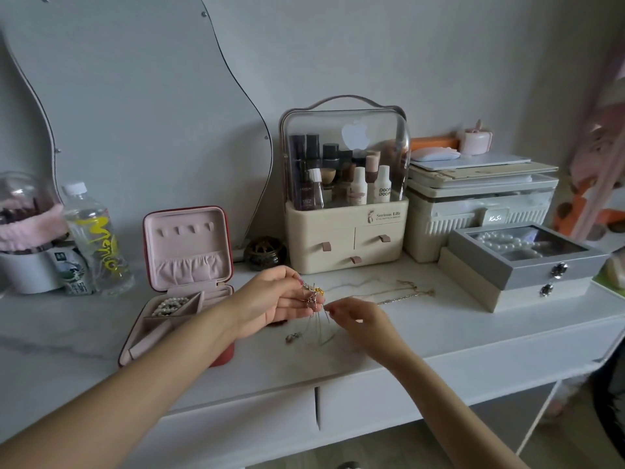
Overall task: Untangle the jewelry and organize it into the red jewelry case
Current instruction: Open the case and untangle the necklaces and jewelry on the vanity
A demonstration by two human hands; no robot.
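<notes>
The left hand (270,299) pinches a knot of tangled chains (313,294) above the counter (439,333); the right hand (355,316) pinches one hanging strand. At nine o'clock the red case (182,282) lies open. A hard tug may tighten the knot or snap a link, and the loose earring (292,337) at six o'clock might be swept off

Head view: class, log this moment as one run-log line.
stage: untangling | left hand: holds tangled jewelry | right hand: pinches a strand | red jewelry case: open, pearls inside
</notes>
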